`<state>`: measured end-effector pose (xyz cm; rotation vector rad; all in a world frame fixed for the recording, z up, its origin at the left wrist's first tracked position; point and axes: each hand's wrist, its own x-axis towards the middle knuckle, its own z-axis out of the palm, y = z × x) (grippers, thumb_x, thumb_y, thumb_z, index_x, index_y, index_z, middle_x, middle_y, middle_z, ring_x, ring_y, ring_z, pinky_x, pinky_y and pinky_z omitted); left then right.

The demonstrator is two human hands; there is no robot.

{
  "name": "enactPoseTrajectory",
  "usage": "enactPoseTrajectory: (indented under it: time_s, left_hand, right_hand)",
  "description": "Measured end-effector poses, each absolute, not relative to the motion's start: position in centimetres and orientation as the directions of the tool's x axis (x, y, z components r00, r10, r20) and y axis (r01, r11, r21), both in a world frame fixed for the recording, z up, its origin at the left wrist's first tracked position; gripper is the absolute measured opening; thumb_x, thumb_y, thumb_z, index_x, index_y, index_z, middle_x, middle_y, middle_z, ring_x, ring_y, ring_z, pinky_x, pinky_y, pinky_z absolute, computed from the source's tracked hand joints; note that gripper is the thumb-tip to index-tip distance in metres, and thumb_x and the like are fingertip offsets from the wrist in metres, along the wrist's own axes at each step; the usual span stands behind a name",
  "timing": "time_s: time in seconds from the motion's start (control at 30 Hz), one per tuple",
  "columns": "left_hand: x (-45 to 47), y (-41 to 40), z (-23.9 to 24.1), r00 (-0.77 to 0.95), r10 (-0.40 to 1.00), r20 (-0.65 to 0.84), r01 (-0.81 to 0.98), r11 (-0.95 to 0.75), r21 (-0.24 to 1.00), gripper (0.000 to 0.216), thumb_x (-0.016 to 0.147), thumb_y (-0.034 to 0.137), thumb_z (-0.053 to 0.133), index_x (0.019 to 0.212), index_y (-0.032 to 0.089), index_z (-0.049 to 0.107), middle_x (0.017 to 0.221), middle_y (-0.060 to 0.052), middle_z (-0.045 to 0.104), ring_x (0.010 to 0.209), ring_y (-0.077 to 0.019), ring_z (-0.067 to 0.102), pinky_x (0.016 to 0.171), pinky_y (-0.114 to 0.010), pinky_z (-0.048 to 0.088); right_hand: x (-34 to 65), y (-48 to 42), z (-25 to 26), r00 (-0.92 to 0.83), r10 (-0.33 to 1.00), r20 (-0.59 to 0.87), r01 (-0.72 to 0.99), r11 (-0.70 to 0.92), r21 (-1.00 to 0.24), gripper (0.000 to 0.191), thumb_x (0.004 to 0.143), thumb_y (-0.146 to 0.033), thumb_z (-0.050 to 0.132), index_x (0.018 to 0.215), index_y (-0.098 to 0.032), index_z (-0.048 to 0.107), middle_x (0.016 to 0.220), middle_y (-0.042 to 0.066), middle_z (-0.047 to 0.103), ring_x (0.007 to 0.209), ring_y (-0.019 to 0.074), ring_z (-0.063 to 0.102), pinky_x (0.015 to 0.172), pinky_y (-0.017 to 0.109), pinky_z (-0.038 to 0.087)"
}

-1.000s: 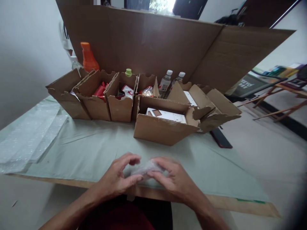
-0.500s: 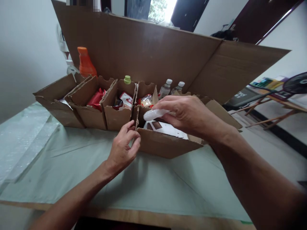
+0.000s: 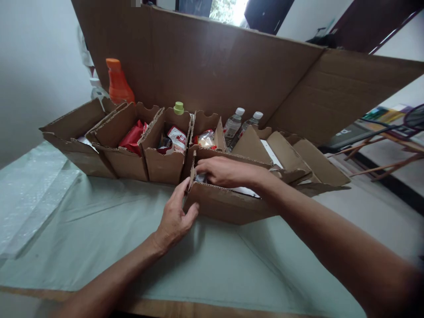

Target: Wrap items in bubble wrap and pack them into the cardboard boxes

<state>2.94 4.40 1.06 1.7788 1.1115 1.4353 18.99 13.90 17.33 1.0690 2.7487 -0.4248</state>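
Observation:
My right hand [image 3: 222, 171] reaches down inside the front cardboard box [image 3: 225, 204], fingers closed on a translucent plastic-wrapped item [image 3: 200, 178] at the box's left end. Most of that item is hidden by the fingers and the box wall. Under my wrist, part of a white printed item [image 3: 247, 191] shows in the same box. My left hand [image 3: 175, 216] rests against the box's left front corner, fingers stretched along it and thumb apart. Nothing is seen in its palm.
Open cardboard bins [image 3: 130, 163] stand in a row behind, holding a red packet [image 3: 133, 137] and other packages. An orange bottle [image 3: 119, 84] and clear bottles [image 3: 233, 123] stand behind them, before a tall cardboard panel [image 3: 212, 66]. Bubble wrap [image 3: 36, 194] lies left on the green cloth [image 3: 109, 238].
My right hand has gone down into the front box with the translucent item, which was above the rim before. My left hand has straightened its fingers against the box corner.

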Motion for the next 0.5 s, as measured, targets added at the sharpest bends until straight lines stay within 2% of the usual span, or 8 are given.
enactPoseTrajectory:
  time_s: [0.07,0.2,0.33,0.4,0.5]
  left_hand:
    - [3.3,4.5,0.7,0.060,0.871,0.488,0.254,-0.486,0.836,0.060,0.092,0.021,0.059,0.150,0.019,0.045,0.148,-0.017,0.057,0.136,-0.0284,0.057,0.115,-0.050,0.047]
    - [4.0,4.7,0.2,0.023,0.861,0.508,0.260,-0.496,0.829,0.050,0.094,0.021,0.057,0.144,0.017,0.051,0.142,-0.017,0.062,0.134,-0.0287,0.058,0.115,-0.050,0.048]
    - [4.2,4.8,0.2,0.027,0.849,0.527,0.262,-0.515,0.816,0.043,0.094,0.022,0.057,0.136,0.017,0.056,0.137,-0.016,0.064,0.130,-0.0281,0.061,0.111,-0.048,0.051]
    - [4.1,4.8,0.3,0.034,0.857,0.515,0.261,-0.505,0.823,0.042,0.093,0.023,0.059,0.135,0.018,0.056,0.135,-0.015,0.066,0.127,-0.0276,0.062,0.108,-0.046,0.053]
    - [3.9,4.7,0.3,0.034,0.878,0.478,0.254,-0.470,0.846,0.043,0.092,0.025,0.061,0.135,0.019,0.057,0.131,-0.013,0.068,0.123,-0.0270,0.064,0.102,-0.045,0.056]
  right_hand:
    - [18.7,13.6,16.8,-0.674,0.663,-0.327,0.730,0.665,-0.157,0.026,0.084,-0.003,0.052,0.097,-0.018,0.069,0.095,0.006,0.073,0.079,0.0187,0.061,0.068,0.028,0.040]
    - [18.3,13.2,16.3,-0.622,0.710,-0.329,0.772,0.627,-0.106,0.016,0.094,-0.013,0.050,0.105,-0.017,0.061,0.096,0.008,0.071,0.073,0.0178,0.057,0.063,0.028,0.035]
    - [19.2,13.0,17.2,-0.648,0.706,-0.286,0.758,0.637,-0.142,0.019,0.094,-0.013,0.052,0.108,-0.015,0.064,0.109,0.011,0.072,0.089,0.0217,0.064,0.074,0.030,0.044]
    - [20.5,11.4,18.2,-0.668,0.734,-0.126,0.742,0.644,-0.183,0.025,0.093,-0.014,0.055,0.115,-0.017,0.066,0.119,0.011,0.071,0.104,0.0246,0.066,0.087,0.034,0.049]
    - [23.7,6.0,18.8,-0.525,0.783,0.334,0.760,0.608,-0.229,0.026,0.096,-0.018,0.055,0.117,-0.023,0.070,0.120,0.007,0.073,0.114,0.0256,0.066,0.100,0.042,0.049]
